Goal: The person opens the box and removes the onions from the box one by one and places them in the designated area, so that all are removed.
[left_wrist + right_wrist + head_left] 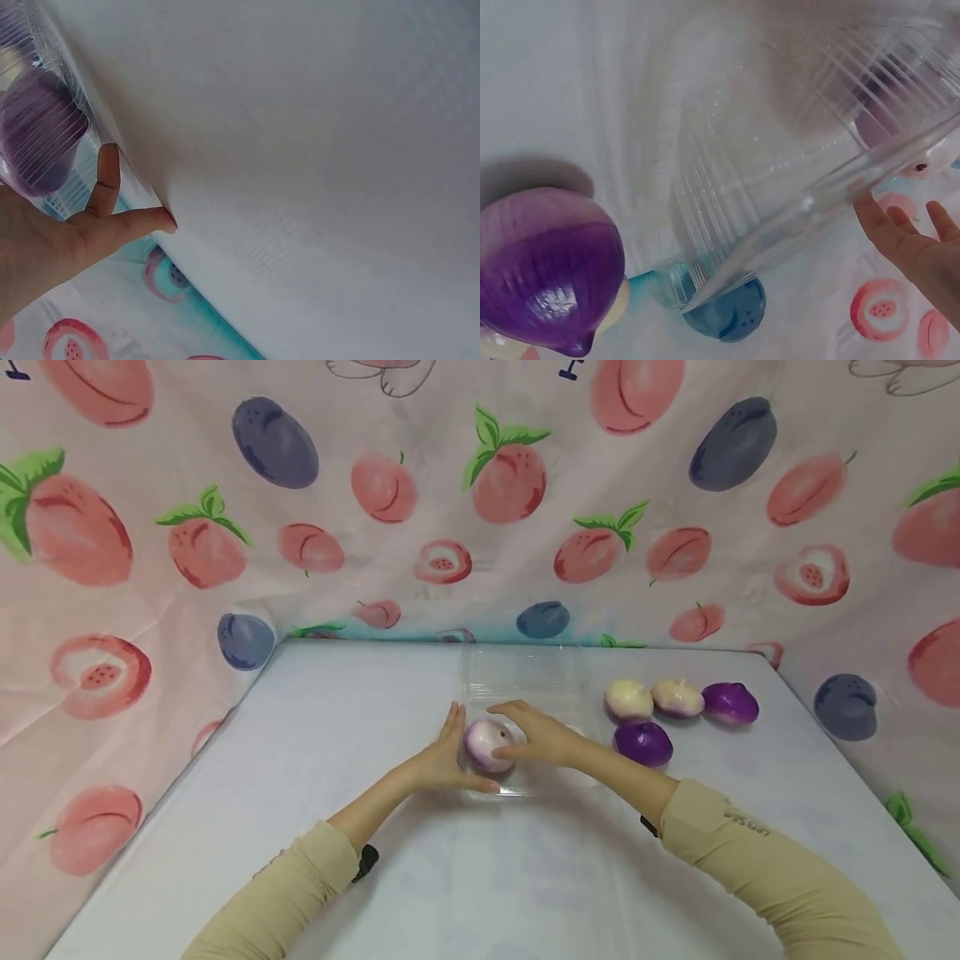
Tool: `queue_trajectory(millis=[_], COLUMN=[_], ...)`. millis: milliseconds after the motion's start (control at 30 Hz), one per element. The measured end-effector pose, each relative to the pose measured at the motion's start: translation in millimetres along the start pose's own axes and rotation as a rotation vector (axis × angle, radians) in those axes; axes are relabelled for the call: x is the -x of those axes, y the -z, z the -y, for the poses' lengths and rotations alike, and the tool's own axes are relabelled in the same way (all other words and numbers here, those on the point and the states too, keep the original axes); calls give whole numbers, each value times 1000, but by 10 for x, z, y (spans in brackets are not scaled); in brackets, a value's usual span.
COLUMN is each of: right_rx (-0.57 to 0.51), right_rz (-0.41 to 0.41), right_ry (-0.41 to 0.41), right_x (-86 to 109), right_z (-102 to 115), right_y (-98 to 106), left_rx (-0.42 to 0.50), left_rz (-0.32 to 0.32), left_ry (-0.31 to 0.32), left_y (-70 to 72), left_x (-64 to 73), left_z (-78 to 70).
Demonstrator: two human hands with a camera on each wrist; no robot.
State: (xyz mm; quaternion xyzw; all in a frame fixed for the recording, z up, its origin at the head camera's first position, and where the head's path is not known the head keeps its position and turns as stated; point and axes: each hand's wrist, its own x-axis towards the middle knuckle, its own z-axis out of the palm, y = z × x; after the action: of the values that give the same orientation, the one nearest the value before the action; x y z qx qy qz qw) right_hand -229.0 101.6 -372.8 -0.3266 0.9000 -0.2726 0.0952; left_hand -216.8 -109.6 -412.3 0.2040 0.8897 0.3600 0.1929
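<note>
A clear plastic box (540, 783) lies with its lid (525, 668) folded back. In its left part sits a white and purple onion (489, 746), a dark spot on its top; its lower purple side shows through the ribbed wall in both wrist views. My left hand (442, 766) is spread around the box's left front corner, fingers along the side and thumb at the front edge. Over the onion reaches my right hand (543, 735), fingers extended and apart, thumb at the onion's side. Whether the thumb touches it is hard to tell.
To the box's right lie two pale onions, one (628, 700) beside the other (678, 697), a purple onion (731, 703) at the far right, and another purple onion (643, 743) nearer. A fruit-print cloth (450, 485) hangs behind the white table (337, 693).
</note>
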Motion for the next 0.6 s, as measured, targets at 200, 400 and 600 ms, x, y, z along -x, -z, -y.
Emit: queue_trajectory(millis=[200,400,600], right_rx=[-8,13,31], right_rz=[27,54,74], right_ry=[-2,-1,14], right_x=[-72,-125,-169], right_z=[11,24,56], right_y=[-28,-57,-91], left_rx=[-29,-43,-39], left_rz=[2,1,11], left_ry=[-5,0,-9], left_y=[-2,0,-2], left_x=[14,21,15], left_z=[14,1,17])
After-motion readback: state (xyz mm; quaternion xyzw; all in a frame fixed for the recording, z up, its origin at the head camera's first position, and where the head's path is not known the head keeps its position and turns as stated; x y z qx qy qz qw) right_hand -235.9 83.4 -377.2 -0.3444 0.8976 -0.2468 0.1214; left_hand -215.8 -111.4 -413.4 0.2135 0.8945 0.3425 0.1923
